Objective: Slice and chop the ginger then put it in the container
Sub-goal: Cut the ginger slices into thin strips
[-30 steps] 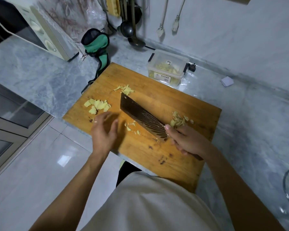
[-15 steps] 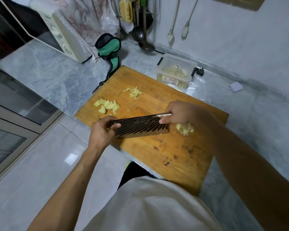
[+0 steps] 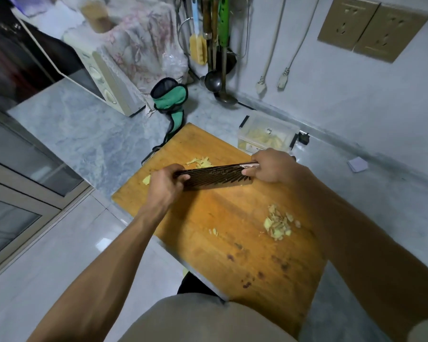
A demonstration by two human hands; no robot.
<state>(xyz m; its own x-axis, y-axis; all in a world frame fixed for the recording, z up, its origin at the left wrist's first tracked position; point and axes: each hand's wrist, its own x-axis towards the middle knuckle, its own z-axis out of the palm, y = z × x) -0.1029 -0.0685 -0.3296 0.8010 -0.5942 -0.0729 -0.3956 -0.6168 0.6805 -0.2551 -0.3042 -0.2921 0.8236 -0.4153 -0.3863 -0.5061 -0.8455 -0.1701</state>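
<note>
While gripping the cleaver (image 3: 215, 176) crosswise, right hand (image 3: 272, 167) on handle, left hand (image 3: 167, 186) pinching tip: ginger shreds (image 3: 199, 162) just beyond, chopped ginger pile (image 3: 278, 224) nearer, right-hand side.

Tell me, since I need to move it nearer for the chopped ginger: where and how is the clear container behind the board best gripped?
Probably grip the container across its two short end walls, coming down from above with the fingers spread. It is a low rectangular box standing upright on the counter, apparently with clips at the ends. The right hand and cleaver block its near side.
</note>
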